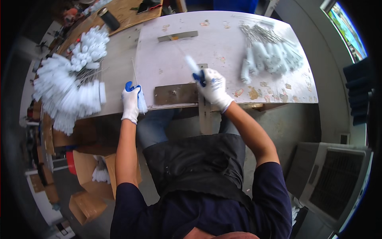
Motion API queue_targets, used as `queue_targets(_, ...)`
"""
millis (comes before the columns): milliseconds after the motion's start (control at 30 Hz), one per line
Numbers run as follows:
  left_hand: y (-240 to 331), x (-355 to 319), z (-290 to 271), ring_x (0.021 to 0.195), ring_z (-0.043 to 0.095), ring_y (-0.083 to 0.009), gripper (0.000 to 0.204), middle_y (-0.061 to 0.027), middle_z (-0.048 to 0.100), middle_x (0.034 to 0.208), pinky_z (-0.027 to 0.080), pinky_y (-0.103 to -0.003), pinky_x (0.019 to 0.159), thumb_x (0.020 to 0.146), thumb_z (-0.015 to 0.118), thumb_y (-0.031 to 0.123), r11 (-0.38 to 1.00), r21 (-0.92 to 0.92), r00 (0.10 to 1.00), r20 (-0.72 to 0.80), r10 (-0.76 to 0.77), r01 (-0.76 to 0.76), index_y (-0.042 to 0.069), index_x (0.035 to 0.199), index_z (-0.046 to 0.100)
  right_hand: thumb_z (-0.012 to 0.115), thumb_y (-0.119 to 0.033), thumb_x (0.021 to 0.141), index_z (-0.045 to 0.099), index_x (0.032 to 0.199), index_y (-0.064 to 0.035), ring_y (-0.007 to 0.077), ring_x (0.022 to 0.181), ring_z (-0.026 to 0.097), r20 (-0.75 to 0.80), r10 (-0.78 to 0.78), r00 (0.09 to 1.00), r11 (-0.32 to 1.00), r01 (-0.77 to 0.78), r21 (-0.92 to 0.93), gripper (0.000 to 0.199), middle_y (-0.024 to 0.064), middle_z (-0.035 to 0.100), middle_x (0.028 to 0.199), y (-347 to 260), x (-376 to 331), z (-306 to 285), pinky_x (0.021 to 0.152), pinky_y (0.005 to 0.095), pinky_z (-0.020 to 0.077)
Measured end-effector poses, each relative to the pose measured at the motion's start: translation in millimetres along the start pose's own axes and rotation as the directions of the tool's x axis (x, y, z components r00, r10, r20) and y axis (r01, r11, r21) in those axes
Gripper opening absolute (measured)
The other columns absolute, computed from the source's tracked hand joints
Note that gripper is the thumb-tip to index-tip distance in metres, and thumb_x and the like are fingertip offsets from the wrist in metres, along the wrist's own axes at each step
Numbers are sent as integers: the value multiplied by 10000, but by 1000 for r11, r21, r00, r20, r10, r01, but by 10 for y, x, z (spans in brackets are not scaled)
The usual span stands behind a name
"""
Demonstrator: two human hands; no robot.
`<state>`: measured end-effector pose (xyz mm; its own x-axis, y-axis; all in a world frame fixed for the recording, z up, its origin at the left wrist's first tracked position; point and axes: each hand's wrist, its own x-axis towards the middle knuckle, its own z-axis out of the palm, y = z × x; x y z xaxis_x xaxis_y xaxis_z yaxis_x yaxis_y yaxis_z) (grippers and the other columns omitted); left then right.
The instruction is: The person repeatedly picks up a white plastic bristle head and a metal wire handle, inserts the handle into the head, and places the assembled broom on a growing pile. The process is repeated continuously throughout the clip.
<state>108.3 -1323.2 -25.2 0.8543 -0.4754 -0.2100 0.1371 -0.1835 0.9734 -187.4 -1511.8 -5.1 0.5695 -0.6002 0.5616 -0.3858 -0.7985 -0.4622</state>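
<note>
Both my hands wear white gloves with blue fingertips. My left hand (pixel 130 102), at the table's near edge, is closed around a wire-handled brush (pixel 142 102); its thin wire points up and away, and its pale bristles hang beside the palm. Right of centre, my right hand (pixel 215 88) grips another white bristle brush (pixel 191 63). That brush is tilted up to the left and smeared by motion, its wire reaching toward a narrow metal block (pixel 179 36). A flat dark metal plate (pixel 175 94) lies between my hands at the near edge.
Large heaps of white brushes (pixel 59 85) cover the table's left side. Another bundle of wire-handled brushes (pixel 272 55) lies at the right. A dark cylinder (pixel 108 18) stands at the back left. Cardboard boxes (pixel 87 207) sit on the floor at left, a grey air cooler (pixel 334 179) at right.
</note>
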Motion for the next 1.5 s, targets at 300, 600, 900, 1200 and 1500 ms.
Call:
queue_targets(300,-186,-26,763,956,644,-164,343,-82,691,1091,505,-302,866,906,656,105,986,74,989,19,146,-147,-47,1214,646,699,-422,892,606,882,-80,351,857,672,-134,310,941,744,-328,-582,354,134,685,867,1564,40,-1178,739,485,523)
queue_targets(600,-124,-34,617,667,593,-102,213,15,632,830,513,-263,599,954,608,116,967,-247,992,94,86,-61,79,1140,706,784,-208,833,650,1106,-76,346,930,651,-371,114,922,959,-200,-201,332,147,652,1047,739,128,-1134,766,426,523)
queue_targets(900,345,-10,1286,819,659,-254,370,-89,632,982,566,-385,692,972,567,123,783,-577,932,363,-11,234,81,1337,614,716,-422,879,726,911,1,253,730,681,580,224,783,861,-438,258,425,148,712,777,-761,522,59,686,367,516)
queue_targets(1200,370,260,1428,947,687,-311,371,-148,650,1113,613,-458,743,979,607,192,880,-381,827,562,-23,283,30,1312,608,695,-518,844,742,973,10,356,886,721,567,324,757,913,-407,22,545,207,742,918,-615,627,416,847,421,543)
queue_targets(1500,432,247,1432,764,714,-249,307,-144,711,992,587,-365,612,946,597,72,989,-46,871,481,-100,139,11,1243,646,691,-505,842,740,1052,2,340,931,723,652,283,704,948,-310,-76,551,222,737,972,-652,684,621,870,412,548)
